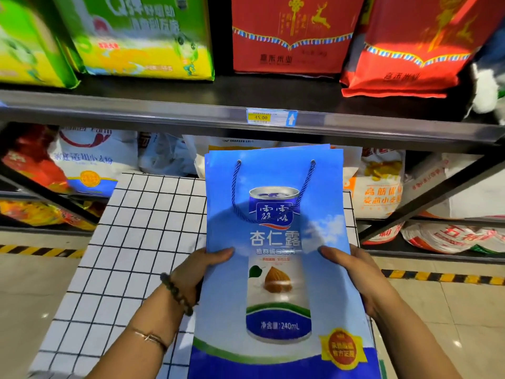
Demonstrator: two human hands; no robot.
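A flat stack of blue paper gift bags (276, 285) with a printed drink can and a blue cord handle is held above a white table with a black grid pattern (131, 258). My left hand (200, 266) grips the stack's left edge, thumb on the top bag. My right hand (355, 272) grips the right edge the same way. Edges of further bags peek out at the top of the stack. A bead bracelet and a thin bangle are on my left wrist.
A dark metal store shelf (191, 110) stands just beyond the table, with a price tag (261, 117). Green boxes (142, 36) and red boxes (292, 34) sit on top; flour sacks (379, 187) lie below. Yellow-black tape (437, 277) marks the tiled floor.
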